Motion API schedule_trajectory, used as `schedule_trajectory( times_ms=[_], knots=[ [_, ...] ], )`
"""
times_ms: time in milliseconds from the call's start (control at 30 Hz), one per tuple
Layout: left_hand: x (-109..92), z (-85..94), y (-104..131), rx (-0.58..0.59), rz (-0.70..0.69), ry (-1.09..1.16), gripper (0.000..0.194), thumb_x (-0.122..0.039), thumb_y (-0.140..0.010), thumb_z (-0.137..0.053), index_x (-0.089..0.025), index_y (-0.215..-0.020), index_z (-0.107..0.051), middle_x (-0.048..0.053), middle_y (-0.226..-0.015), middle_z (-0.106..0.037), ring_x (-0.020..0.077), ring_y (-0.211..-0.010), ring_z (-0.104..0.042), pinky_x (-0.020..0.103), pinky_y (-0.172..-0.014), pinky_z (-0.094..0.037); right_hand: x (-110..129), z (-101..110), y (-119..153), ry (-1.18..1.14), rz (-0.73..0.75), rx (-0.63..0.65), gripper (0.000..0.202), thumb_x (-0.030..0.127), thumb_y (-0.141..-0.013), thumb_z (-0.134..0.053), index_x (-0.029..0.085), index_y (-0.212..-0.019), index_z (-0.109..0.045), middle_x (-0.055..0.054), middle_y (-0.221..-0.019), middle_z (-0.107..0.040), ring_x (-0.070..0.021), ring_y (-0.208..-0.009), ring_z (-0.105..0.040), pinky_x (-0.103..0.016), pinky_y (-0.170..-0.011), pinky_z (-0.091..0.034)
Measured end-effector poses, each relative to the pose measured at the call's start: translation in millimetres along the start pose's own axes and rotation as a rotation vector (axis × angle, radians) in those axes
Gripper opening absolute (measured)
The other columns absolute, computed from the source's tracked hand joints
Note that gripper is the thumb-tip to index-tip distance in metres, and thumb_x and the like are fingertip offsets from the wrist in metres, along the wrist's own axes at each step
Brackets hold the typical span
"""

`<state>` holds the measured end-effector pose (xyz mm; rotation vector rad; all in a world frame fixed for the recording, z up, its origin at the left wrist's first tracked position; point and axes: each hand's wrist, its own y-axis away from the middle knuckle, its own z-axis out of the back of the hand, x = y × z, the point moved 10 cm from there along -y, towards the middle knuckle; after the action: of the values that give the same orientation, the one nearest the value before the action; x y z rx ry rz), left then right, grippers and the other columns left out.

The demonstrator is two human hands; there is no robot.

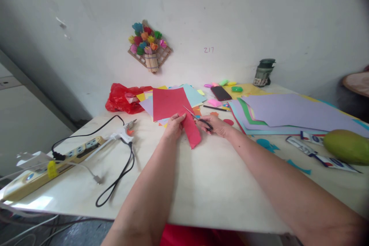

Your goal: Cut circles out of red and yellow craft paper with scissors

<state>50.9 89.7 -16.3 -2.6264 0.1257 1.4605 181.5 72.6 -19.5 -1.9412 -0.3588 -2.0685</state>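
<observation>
My left hand (pixel 174 126) is closed on the edge of a narrow strip of red paper (pixel 192 134), which hangs down over the table. In my right hand (pixel 217 125) is a pair of scissors (pixel 205 123) with dark handles, the fingers in its loops. Its blades point up and left by the top of the strip; I cannot tell whether they touch the paper. Just behind my hands a larger red sheet (pixel 168 102) lies on a fan of coloured papers (pixel 190 93).
Left are a glue gun (pixel 125 135) and a power strip (pixel 77 152) with loose cables. A red plastic bag (pixel 121 99), a phone (pixel 221 93) and a pencil (pixel 216 108) lie farther back. Large lilac sheets (pixel 294 111), glue tubes (pixel 334 162) and a green mango-like fruit (pixel 347 146) are right.
</observation>
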Motion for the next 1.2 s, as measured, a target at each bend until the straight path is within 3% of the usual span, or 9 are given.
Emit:
schedule_trajectory(
  times_ms=[500,767,1200],
  knots=[
    [0,-2.1,1,0.012,0.005,-0.006,0.027,-0.028,-0.058,-0.083,-0.013,-0.072,-0.064,0.008,-0.070,-0.070,0.0196,-0.066,-0.066,0.031,-0.068,-0.051,-1,-1,0,0.067,0.011,0.017,0.030,0.043,-0.071,-0.069,0.014,-0.075,-0.062,0.005,-0.050,-0.046,-0.0061,-0.039,-0.035,-0.021,-0.036,-0.025],
    [0,4.9,0,-0.045,-0.008,0.010,0.029,-0.026,-0.056,-0.085,-0.014,-0.068,-0.062,0.004,-0.065,-0.067,0.0146,-0.059,-0.063,0.027,-0.063,-0.050,1,-2,2,0.060,0.008,0.021,0.030,0.043,-0.072,-0.068,0.014,-0.077,-0.063,0.005,-0.049,-0.047,-0.0061,-0.038,-0.035,-0.022,-0.035,-0.024],
    [0,-7.2,3,0.043,0.006,-0.022,0.026,-0.028,-0.058,-0.083,-0.013,-0.070,-0.066,0.007,-0.067,-0.069,0.0188,-0.062,-0.065,0.031,-0.066,-0.050,8,-7,8,0.027,-0.021,0.027,0.028,0.043,-0.070,-0.066,0.016,-0.076,-0.058,0.005,-0.048,-0.047,-0.0066,-0.037,-0.037,-0.020,-0.035,-0.026]
  ],
)
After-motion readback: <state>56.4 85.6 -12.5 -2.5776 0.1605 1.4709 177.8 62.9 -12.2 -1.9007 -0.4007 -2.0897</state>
